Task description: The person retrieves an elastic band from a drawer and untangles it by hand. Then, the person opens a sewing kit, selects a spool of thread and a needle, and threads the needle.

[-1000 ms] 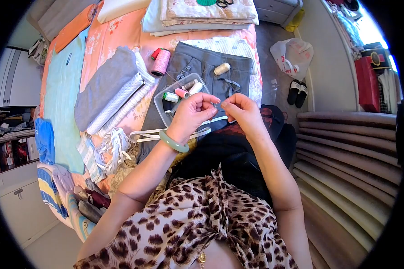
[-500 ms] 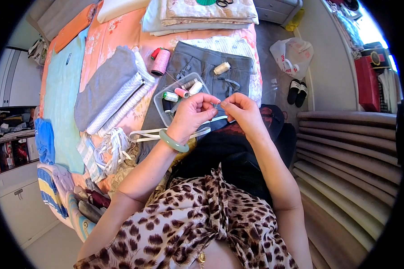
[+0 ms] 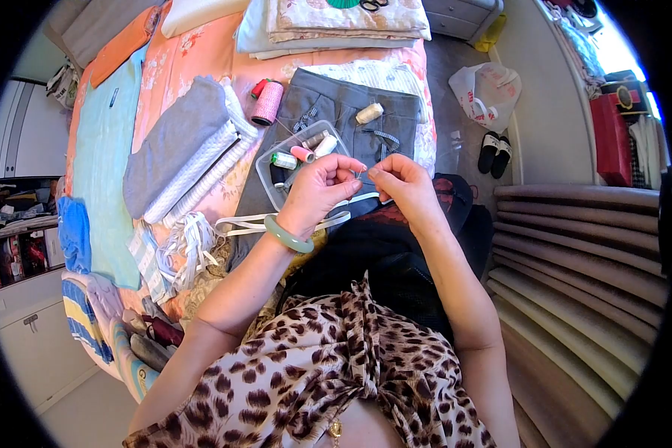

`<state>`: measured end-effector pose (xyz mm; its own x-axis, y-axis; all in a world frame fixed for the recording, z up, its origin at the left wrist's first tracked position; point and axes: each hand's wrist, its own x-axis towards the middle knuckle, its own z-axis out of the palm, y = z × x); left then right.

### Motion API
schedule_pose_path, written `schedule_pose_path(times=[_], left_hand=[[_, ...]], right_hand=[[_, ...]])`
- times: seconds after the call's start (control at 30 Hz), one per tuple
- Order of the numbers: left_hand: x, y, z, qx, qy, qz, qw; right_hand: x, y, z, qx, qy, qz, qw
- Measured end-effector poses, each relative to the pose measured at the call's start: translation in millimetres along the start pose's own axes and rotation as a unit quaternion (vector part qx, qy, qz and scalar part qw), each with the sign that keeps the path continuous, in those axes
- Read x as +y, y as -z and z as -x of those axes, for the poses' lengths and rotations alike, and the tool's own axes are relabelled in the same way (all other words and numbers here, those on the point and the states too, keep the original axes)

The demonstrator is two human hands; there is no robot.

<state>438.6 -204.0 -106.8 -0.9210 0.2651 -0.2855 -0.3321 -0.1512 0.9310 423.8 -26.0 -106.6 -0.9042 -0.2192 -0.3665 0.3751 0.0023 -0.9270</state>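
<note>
My left hand [image 3: 322, 190], below a green bangle [image 3: 289, 234] on the wrist, pinches something thin, perhaps a needle or thread, too small to make out. Close beside it on the right, my right hand [image 3: 402, 187] is pinched too, its fingertips nearly touching the left ones. Behind my left hand, a clear plastic box [image 3: 264, 173] holds several thread spools, one of them pink [image 3: 302, 154]. It rests on grey trousers [image 3: 336, 97]. A cream spool [image 3: 369, 113] lies on the trousers, and a large pink spool [image 3: 267, 104] stands to their left. White elastic [image 3: 240, 226] runs below the box.
Folded grey cloth [image 3: 179, 138] and a bundle of white straps [image 3: 190, 246] lie on the left of the bed. Folded bedding [image 3: 343, 30] with scissors [image 3: 373, 5] is at the far side. A plastic bag [image 3: 487, 93] and slippers [image 3: 494, 154] are on the floor at right.
</note>
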Motion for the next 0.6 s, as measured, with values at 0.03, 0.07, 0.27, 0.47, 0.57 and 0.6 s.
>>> schedule_pose_path(times=[0.03, 0.07, 0.27, 0.47, 0.57, 0.6], left_hand=[[0.6, 0.1, 0.3, -0.001, 0.0, 0.0, 1.0], [0.1, 0.7, 0.1, -0.005, -0.001, -0.003, 1.0], [0.6, 0.5, 0.3, -0.01, 0.009, -0.003, 1.0], [1.4, 0.3, 0.4, -0.012, 0.0, 0.012, 1.0], [2.6, 0.5, 0.8, -0.012, 0.007, 0.023, 1.0], [2.7, 0.7, 0.9, -0.013, 0.007, 0.021, 1.0]], right_hand=[[0.5, 0.0, -0.2, 0.0, 0.002, 0.001, 1.0], [1.1, 0.2, -0.4, 0.0, 0.004, 0.003, 1.0], [1.3, 0.3, -0.4, 0.004, 0.01, 0.028, 1.0], [2.8, 1.1, -1.1, 0.001, 0.012, 0.021, 1.0], [3.9, 1.4, -1.4, 0.001, 0.013, 0.02, 1.0], [3.1, 1.3, -1.0, 0.002, 0.012, 0.022, 1.0]])
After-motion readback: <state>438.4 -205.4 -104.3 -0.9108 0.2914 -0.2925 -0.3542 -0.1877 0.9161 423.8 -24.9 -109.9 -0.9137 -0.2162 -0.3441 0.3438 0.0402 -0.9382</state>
